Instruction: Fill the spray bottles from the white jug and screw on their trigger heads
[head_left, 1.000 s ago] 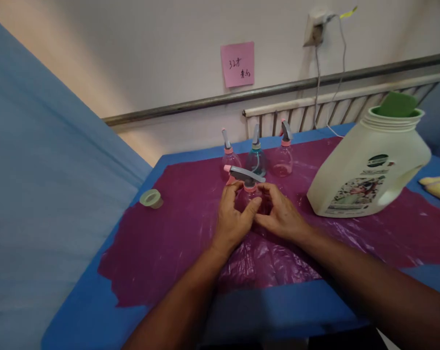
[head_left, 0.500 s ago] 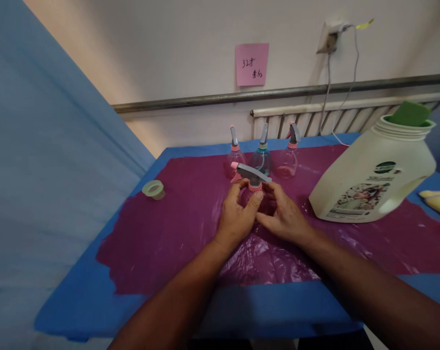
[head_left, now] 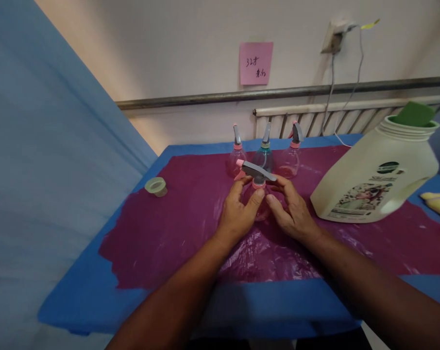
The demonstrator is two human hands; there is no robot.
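A clear pink spray bottle (head_left: 262,214) with a grey and pink trigger head is upright between my hands in the middle of the table. My left hand (head_left: 238,211) grips it at the left, thumb against the front just below the pink collar. Around its right side curves my right hand (head_left: 291,209), fingers behind and thumb near the front, in a looser hold. The trigger head's nozzle points left. Behind it stand a pink spray bottle (head_left: 236,160), a teal one (head_left: 263,156) and another pink one (head_left: 289,160).
A big cream jug (head_left: 373,170) with a green scoop (head_left: 414,114) in its mouth stands right. A translucent cap (head_left: 156,186) lies left on the purple plastic sheet (head_left: 161,233). Yellow cloth (head_left: 438,201) is far right; a blue curtain (head_left: 52,146) hangs left.
My right hand has loosened and its thumb has moved away from the left thumb, showing more of the bottle's front. The left hand keeps its grip. The view has shifted slightly.
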